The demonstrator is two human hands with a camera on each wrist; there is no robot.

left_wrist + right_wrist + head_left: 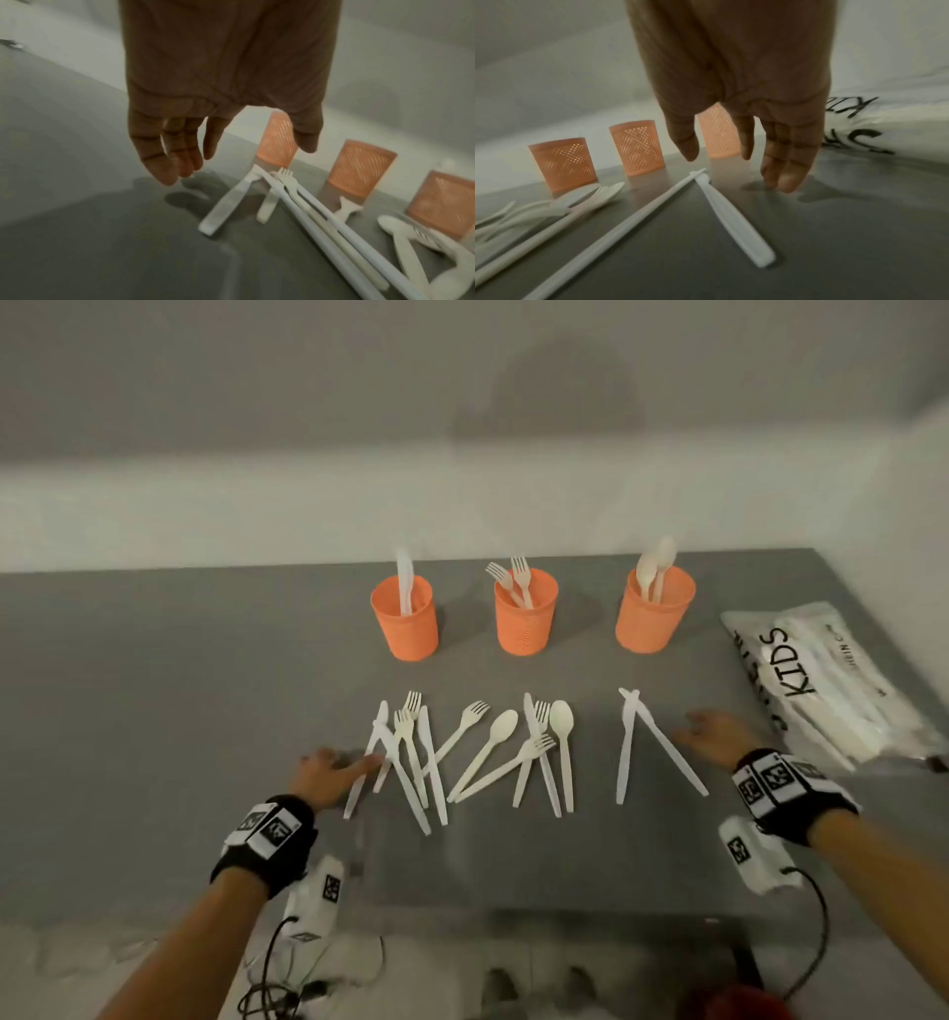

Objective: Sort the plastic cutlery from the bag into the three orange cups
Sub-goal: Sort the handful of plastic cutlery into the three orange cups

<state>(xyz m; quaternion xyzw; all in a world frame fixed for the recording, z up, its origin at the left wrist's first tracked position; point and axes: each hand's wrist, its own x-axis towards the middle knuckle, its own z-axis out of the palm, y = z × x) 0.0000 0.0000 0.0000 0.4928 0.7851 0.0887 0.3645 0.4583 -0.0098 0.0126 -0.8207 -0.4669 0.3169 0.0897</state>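
Three orange mesh cups stand in a row at the back: the left cup (405,618) has a knife in it, the middle cup (525,617) forks, the right cup (653,614) spoons. White knives, forks and spoons lie spread on the grey table (154,711), with a crossed pile (411,762) on the left and two knives (642,747) apart on the right. My left hand (334,775) is open just left of the pile, its fingers (167,162) above the table. My right hand (711,734) is open, right of the two knives (729,213), holding nothing.
A white plastic bag (821,680) printed "KIDS" lies at the table's right edge with more cutlery inside. A wall rises right behind the cups. Cables and white sensor packs hang below both wrists near the table's front edge (513,909).
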